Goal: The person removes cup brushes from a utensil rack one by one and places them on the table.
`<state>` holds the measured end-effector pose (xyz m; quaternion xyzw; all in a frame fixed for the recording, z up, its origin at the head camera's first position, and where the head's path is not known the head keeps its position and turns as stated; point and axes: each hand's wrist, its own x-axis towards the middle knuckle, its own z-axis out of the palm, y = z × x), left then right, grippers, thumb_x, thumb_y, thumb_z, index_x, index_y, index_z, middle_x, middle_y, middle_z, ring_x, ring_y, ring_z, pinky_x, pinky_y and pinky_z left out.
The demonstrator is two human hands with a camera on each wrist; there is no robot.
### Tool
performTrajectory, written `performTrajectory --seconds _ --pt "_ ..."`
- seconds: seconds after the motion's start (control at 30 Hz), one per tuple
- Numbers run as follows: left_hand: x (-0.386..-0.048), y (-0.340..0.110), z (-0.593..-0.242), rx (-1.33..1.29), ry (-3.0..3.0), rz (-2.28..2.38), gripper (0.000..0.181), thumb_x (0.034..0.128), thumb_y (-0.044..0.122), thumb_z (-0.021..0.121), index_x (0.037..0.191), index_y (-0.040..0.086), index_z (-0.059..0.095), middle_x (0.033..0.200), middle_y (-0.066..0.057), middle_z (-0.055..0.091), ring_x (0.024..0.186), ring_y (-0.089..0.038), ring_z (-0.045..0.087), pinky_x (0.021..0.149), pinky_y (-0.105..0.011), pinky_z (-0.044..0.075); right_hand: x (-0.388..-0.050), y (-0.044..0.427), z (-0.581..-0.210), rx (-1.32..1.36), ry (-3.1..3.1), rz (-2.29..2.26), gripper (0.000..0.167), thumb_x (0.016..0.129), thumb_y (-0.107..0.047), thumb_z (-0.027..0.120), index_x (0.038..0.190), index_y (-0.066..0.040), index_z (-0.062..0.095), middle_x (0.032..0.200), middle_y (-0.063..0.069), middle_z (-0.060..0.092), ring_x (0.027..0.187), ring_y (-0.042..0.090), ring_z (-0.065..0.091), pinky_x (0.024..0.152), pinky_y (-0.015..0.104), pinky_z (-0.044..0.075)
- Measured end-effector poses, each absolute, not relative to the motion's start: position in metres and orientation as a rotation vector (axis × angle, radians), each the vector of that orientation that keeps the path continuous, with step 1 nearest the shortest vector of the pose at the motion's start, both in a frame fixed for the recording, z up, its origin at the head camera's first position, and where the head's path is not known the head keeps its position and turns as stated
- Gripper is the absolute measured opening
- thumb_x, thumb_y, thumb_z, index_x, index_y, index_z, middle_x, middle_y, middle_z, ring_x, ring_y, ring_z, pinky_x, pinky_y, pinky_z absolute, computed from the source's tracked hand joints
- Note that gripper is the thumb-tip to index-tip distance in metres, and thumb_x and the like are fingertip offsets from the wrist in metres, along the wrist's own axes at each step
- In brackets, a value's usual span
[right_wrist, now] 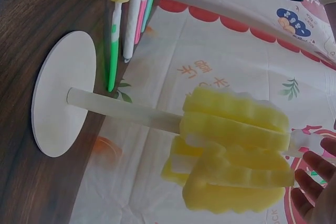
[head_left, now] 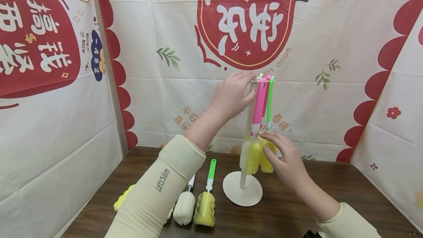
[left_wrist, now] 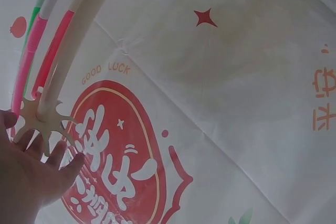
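A white stand (head_left: pixel 250 194) with a round base holds pink-handled brushes (head_left: pixel 259 105) and a green-handled brush (head_left: pixel 270 102), their yellow sponge heads (head_left: pixel 253 157) hanging down. At its top, my left hand (head_left: pixel 234 93) has its fingers spread against the hooked disc (left_wrist: pixel 44 118), close to a pink handle's end. My right hand (head_left: pixel 288 159) is lower, at the right of the sponges, with extended fingers near a brush's neck. In the right wrist view, the fingertips of the right hand (right_wrist: pixel 317 182) are beside the sponge heads (right_wrist: pixel 236 124); whether they touch is unclear.
On the brown table (head_left: pixel 297 197) left of the stand lie a green-handled brush with a yellow sponge (head_left: pixel 205 210), a white brush (head_left: pixel 184 208) and another yellow sponge (head_left: pixel 123 197), partly behind my left sleeve (head_left: pixel 165 179). Printed cloth (head_left: pixel 165 94) hangs behind and at the sides.
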<state>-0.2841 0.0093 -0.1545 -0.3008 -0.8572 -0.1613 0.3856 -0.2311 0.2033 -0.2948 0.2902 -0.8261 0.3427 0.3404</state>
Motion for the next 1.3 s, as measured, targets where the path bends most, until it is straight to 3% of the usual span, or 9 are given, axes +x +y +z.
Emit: performTrajectory --seconds 0.33,0.53,0.77,1.1,1.3 --pt "-0.294 0.010 -0.155 -0.826 -2.064 -0.445 0.031 0.0991 0.030 0.053 0.118 0.012 0.069 0.113 0.002 0.070 0.106 -0.013 0.061 0.093 -0.014 0.040 -0.230 0.199 -0.296 0.695 -2.205 0.919 0.031 0.093 -0.009 0.062 0.124 -0.005 0.063 0.123 0.009 0.062 0.118 0.030 0.051 0.097 0.056 0.037" --pt "-0.300 0.013 -0.160 -0.805 -1.991 -0.421 0.028 0.0989 0.029 0.052 0.110 0.011 0.070 0.108 0.002 0.070 0.099 -0.012 0.060 0.093 -0.011 0.038 -0.231 0.192 -0.297 0.658 -2.196 0.923 0.035 0.093 -0.010 0.062 0.128 -0.006 0.061 0.117 0.009 0.066 0.104 0.027 0.055 0.088 0.051 0.040" --pt "-0.302 0.021 -0.166 -0.717 -1.943 -0.435 0.023 0.0990 0.028 0.048 0.100 0.012 0.065 0.093 0.003 0.066 0.077 -0.007 0.057 0.077 -0.010 0.043 -0.235 0.186 -0.295 0.558 -2.205 0.926 0.042 0.093 -0.016 0.064 0.134 -0.006 0.056 0.112 0.012 0.069 0.098 0.027 0.056 0.087 0.050 0.039" --pt "-0.305 0.027 -0.170 -0.680 -1.911 -0.503 0.023 0.0990 0.027 0.047 0.095 0.012 0.064 0.091 0.003 0.066 0.077 -0.008 0.056 0.076 -0.010 0.042 -0.242 0.178 -0.289 0.434 -2.269 0.901 0.052 0.093 -0.033 0.066 0.135 -0.004 0.053 0.104 0.014 0.070 0.097 0.033 0.059 0.084 0.053 0.041" --pt "-0.307 0.028 -0.172 -0.666 -1.909 -0.518 0.021 0.0982 0.027 0.048 0.094 0.012 0.062 0.090 0.004 0.064 0.077 -0.007 0.055 0.075 -0.011 0.043 -0.247 0.172 -0.288 0.404 -2.264 0.889 0.053 0.090 -0.032 0.071 0.131 -0.001 0.055 0.096 0.015 0.071 0.088 0.032 0.061 0.084 0.048 0.038"
